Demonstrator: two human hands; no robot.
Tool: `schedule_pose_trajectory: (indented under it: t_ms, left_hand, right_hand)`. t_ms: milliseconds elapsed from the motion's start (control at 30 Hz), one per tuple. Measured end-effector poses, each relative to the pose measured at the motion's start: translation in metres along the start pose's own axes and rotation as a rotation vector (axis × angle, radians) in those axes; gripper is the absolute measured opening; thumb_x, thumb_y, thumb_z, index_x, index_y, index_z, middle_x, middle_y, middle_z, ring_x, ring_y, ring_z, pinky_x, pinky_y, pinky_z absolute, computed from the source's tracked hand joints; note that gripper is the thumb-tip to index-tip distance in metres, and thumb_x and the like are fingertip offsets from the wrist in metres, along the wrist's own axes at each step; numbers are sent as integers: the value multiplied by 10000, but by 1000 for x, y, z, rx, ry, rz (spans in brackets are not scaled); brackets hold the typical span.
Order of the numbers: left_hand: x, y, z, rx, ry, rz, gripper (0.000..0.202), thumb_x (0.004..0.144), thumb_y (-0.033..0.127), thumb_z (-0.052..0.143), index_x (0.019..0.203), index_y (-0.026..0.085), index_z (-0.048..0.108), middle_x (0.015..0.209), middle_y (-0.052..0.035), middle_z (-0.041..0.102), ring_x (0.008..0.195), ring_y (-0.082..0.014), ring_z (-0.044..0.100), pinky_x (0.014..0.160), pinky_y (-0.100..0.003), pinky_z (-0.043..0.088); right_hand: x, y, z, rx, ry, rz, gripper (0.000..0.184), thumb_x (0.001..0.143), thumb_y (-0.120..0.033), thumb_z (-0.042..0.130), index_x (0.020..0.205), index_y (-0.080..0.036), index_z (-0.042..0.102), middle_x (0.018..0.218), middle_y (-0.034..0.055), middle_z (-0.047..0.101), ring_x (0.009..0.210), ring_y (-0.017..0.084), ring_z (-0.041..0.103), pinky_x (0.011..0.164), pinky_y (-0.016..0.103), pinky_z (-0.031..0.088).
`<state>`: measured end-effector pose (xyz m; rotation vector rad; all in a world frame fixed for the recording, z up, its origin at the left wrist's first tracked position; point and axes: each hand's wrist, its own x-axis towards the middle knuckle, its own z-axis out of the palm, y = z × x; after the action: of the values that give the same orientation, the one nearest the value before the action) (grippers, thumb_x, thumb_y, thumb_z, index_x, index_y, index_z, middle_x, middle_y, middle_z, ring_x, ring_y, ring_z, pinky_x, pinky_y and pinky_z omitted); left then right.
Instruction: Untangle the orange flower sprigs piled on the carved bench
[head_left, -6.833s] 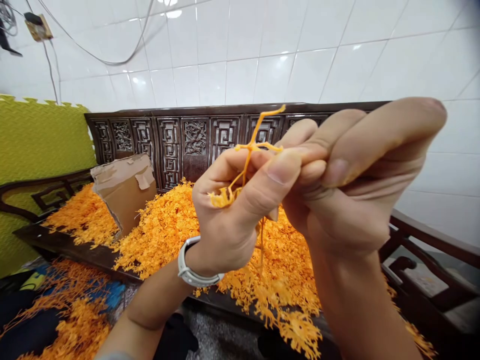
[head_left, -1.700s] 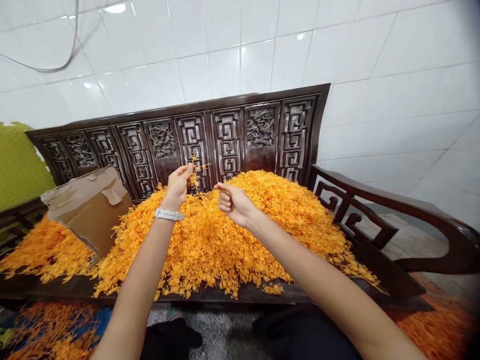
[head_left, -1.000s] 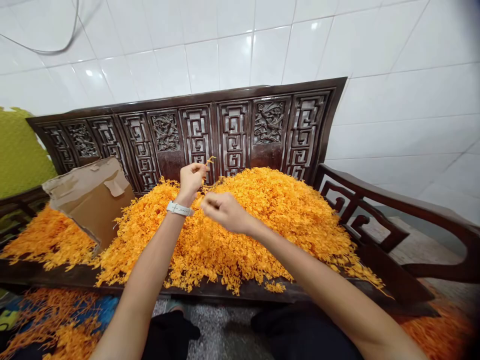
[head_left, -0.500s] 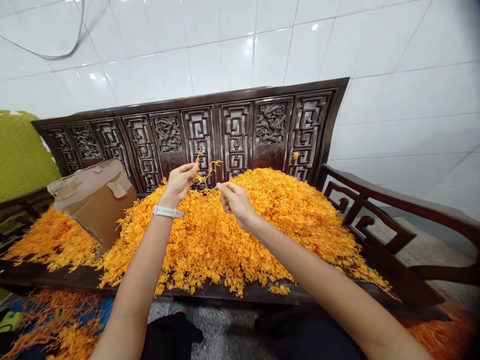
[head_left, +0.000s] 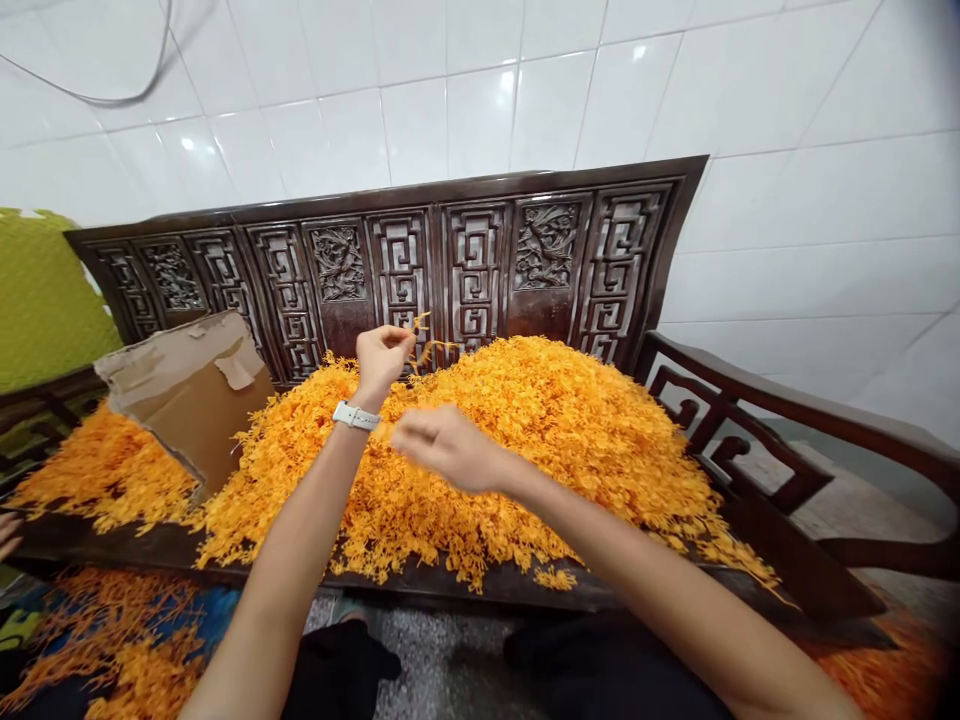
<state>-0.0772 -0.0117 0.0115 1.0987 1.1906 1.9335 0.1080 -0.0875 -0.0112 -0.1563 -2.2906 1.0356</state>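
My left hand (head_left: 382, 355), with a white watch on its wrist, is closed round a thin orange plastic sprig (head_left: 421, 338) held up in front of the carved bench back. My right hand (head_left: 442, 447) hangs lower, over the big heap of orange plastic sprigs (head_left: 540, 440), and is smeared by motion. Its fingers look curled, and I cannot make out anything in them. The heap covers most of the dark wooden bench seat (head_left: 480, 588).
A torn cardboard box (head_left: 191, 395) lies tipped on the bench's left part among more orange sprigs (head_left: 97, 470). Further sprigs lie on the floor at lower left (head_left: 112, 650). A carved armrest (head_left: 757, 430) rises on the right. A green foam mat (head_left: 41, 300) leans at the left wall.
My right hand has dropped down and away from the sprig towards the heap. My left hand still holds the sprig up at about the same place.
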Motion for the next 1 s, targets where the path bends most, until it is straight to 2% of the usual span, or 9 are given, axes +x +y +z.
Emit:
schedule_pose_trajectory:
  t_ms: [67,100,233,333,533,633,700,833,1000]
  left_hand:
    - [8,0,-12,-40,64,-55,190,630,37,898,705,109,740,687,-21,693,613,-97,621,621,-227,497]
    - [11,1,-18,-54,60,-90,183,655,32,890,729,110,741,711,-27,701,626,-97,637,630,-226,510]
    - [14,12,-34,-143,19,-103,156,772,77,878,846,134,753,823,-33,728,695,-77,679,690,-197,550]
    - [11,21,-34,-232,-30,-103,108,847,111,844,886,144,749,837,-27,720,733,-73,693,715,-183,563]
    - [3,31,-27,-301,-95,-103,69,906,103,788,889,146,737,847,-31,723,744,-85,698,704,-193,571]
    - [0,35,-22,-327,-105,-84,65,926,97,764,896,147,736,861,-33,720,770,-88,697,729,-200,571]
    - [-1,35,-20,-315,-103,-65,64,919,122,783,896,154,733,899,-44,726,797,-98,697,768,-218,571]
    - [-2,32,-22,-32,-167,3,285,900,421,831,1012,172,751,1114,-115,742,907,-175,707,807,-291,555]
    - [-3,20,-29,515,-426,-81,656,754,611,888,1204,157,742,1194,-200,737,1081,-302,687,832,-340,509]
  right_hand:
    - [-6,-22,8,181,-329,-110,221,1026,-343,584,868,-205,654,741,-17,587,622,110,481,651,294,375]
    - [-7,-29,9,315,-364,-110,190,1004,-371,627,916,-213,683,735,-21,597,602,107,479,626,292,373]
    - [3,-21,-9,902,226,147,257,924,-483,709,964,-231,686,576,-85,362,489,93,243,496,277,229]
    - [13,14,-20,1054,553,366,219,881,-402,720,924,-196,659,551,-99,303,497,84,179,483,259,170]
    - [12,70,-9,555,684,469,300,831,-382,746,1021,-212,589,545,-108,415,480,93,281,481,242,198]
    - [7,80,-4,228,573,379,393,859,-476,773,1107,-207,630,565,-92,440,522,119,368,524,255,268]
    - [6,82,-2,119,488,292,334,902,-520,733,955,-199,662,604,-56,465,568,126,405,563,264,296]
    - [8,80,-2,172,494,200,405,979,-538,625,759,-201,581,641,-28,493,573,119,404,575,271,309]
    - [12,78,-11,308,616,213,314,926,-510,676,947,-201,620,671,-24,589,557,124,459,551,267,342]
